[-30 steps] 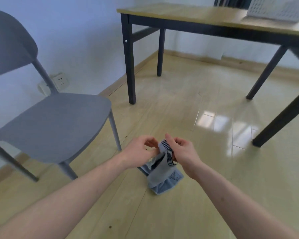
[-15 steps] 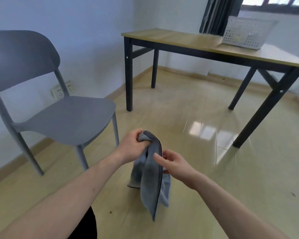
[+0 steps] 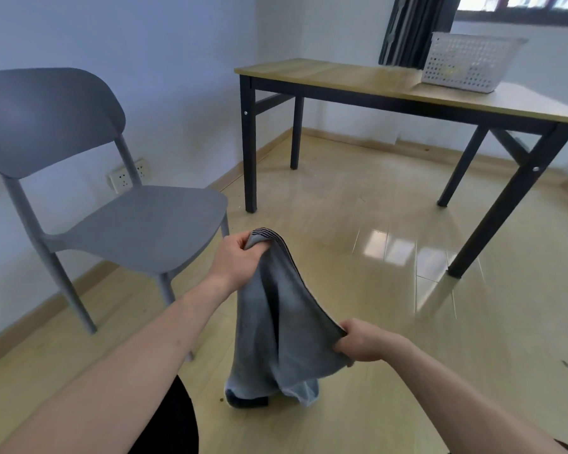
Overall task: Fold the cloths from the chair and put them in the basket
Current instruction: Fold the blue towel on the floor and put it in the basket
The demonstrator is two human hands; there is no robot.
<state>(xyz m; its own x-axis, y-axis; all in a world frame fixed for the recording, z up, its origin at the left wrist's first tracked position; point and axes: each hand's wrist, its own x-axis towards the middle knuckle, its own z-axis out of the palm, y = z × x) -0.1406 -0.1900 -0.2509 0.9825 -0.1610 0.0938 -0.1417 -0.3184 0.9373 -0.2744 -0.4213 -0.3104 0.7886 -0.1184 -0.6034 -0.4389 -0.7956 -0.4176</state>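
Observation:
A grey cloth with a dark striped edge hangs between my hands above the floor. My left hand pinches its upper corner, up and to the left. My right hand grips the same striped edge lower and nearer to me, so the edge slopes down to the right. The rest of the cloth droops below. The grey plastic chair stands at the left with a bare seat. A white perforated basket sits on the far right part of the wooden table; something pale shows dimly through its wall.
The table has black legs and stands across the room ahead. A wall socket sits low on the left wall behind the chair. Dark curtains hang behind the basket. The floor is glossy light wood.
The cloth has gone from bunched between both hands to stretched out. My right hand slid down along the striped edge, away from the left. The view has tilted up, showing the basket.

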